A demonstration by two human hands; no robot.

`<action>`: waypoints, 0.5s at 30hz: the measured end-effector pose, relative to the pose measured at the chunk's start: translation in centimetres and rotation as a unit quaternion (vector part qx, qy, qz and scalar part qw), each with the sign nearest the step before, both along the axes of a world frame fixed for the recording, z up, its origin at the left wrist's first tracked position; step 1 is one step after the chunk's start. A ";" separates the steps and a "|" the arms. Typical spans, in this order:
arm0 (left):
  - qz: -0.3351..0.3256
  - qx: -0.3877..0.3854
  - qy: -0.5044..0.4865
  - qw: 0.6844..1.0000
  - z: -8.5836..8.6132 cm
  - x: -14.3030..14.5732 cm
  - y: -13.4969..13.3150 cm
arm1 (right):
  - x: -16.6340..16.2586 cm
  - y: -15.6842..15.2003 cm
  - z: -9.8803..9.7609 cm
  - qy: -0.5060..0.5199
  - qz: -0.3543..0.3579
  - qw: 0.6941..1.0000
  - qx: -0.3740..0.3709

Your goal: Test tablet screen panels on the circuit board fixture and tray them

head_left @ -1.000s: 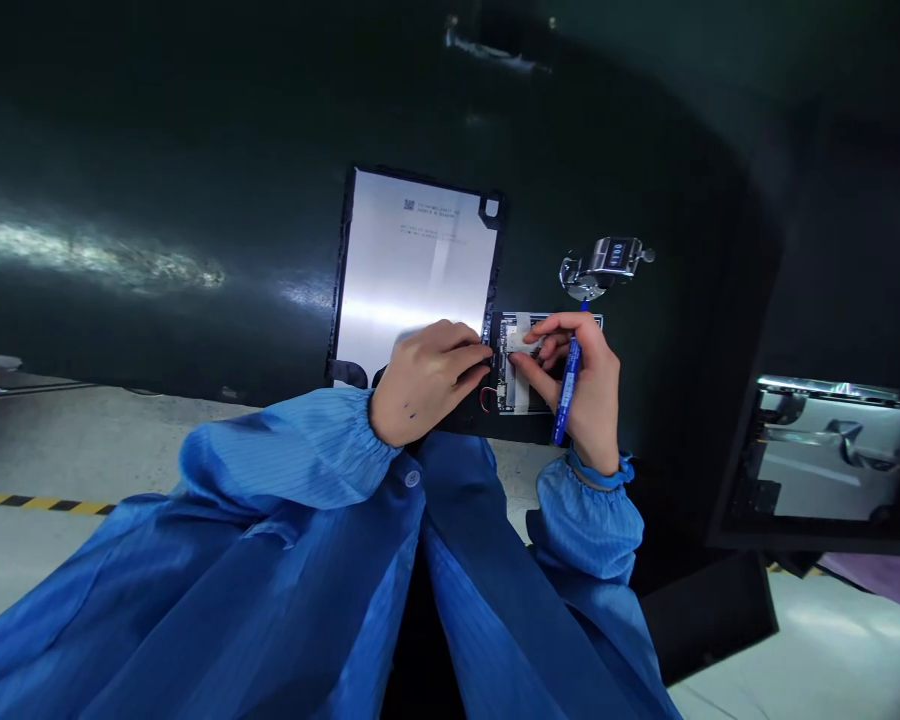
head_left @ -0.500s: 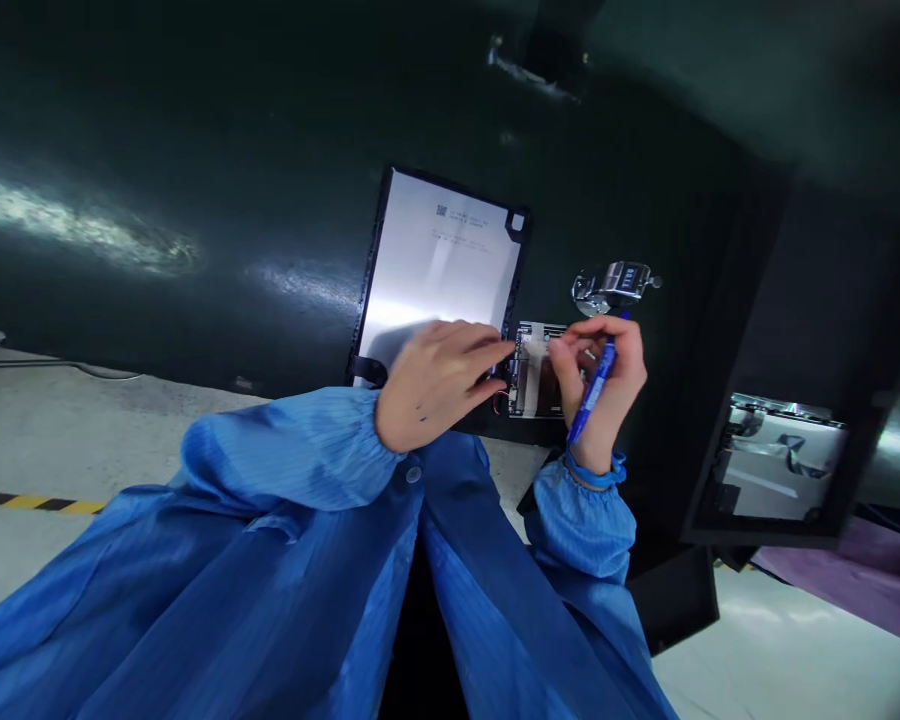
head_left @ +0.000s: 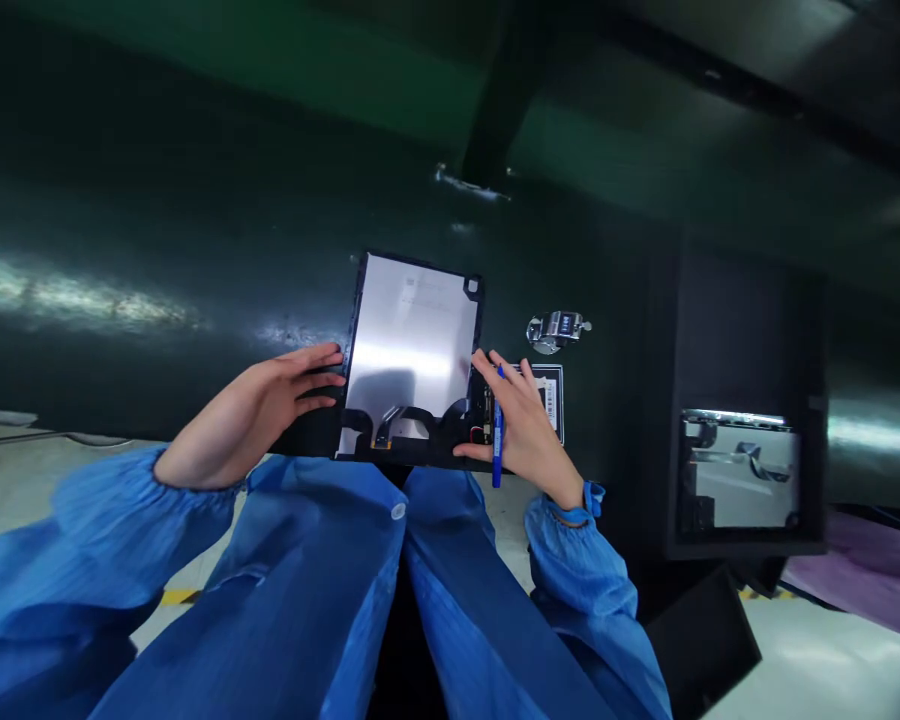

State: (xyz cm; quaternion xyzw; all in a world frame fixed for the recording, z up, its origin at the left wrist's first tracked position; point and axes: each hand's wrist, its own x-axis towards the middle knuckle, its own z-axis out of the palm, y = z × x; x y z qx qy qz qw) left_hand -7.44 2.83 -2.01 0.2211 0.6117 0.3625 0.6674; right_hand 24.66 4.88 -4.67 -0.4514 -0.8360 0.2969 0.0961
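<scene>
A black-framed silver rectangular panel (head_left: pixel 412 340) (print too small to read) lies on the dark green surface (head_left: pixel 270 240). The left hand (head_left: pixel 274 397) spreads its fingers open along one edge; the right hand (head_left: pixel 523 425), half-open opposite, holds a slim blue pen (head_left: pixel 498 440).

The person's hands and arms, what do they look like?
The left hand and right hand wear no gloves. There are loose blue sleeves with gathered cuffs, and a blue band at the right wrist.

Txt (head_left: pixel 429 301) on silver panel (head_left: pixel 412 335) too sm. to read.
</scene>
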 end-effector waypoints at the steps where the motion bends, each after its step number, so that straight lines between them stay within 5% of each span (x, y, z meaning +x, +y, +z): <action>1: 0.008 -0.013 -0.016 1.000 1.0 0.7 0.7 | 0.2 0.1 0.1 0.019 -0.003 1.000 -0.014; 5: -0.038 0.096 -0.072 0.992 5.3 4.3 2.4 | 0.7 0.0 2.3 0.195 -0.082 0.975 -0.064; 7: -0.161 0.204 -0.103 0.960 6.5 6.0 2.6 | 0.8 -0.3 4.0 0.271 -0.143 0.950 -0.053; 9: -0.310 0.273 -0.123 0.903 6.5 7.0 2.6 | 1.0 -0.7 5.6 0.271 -0.201 0.941 -0.013; 11: -0.364 0.304 -0.097 0.875 5.1 7.2 2.4 | 1.3 -1.0 6.4 0.229 -0.262 0.937 0.042; 13: -0.270 0.315 -0.027 0.910 2.7 6.9 2.1 | 1.6 -0.9 6.5 0.206 -0.309 0.925 0.080; 15: -0.096 0.298 0.020 0.950 -0.1 6.6 1.9 | 1.1 -0.6 5.9 0.216 -0.324 0.917 0.087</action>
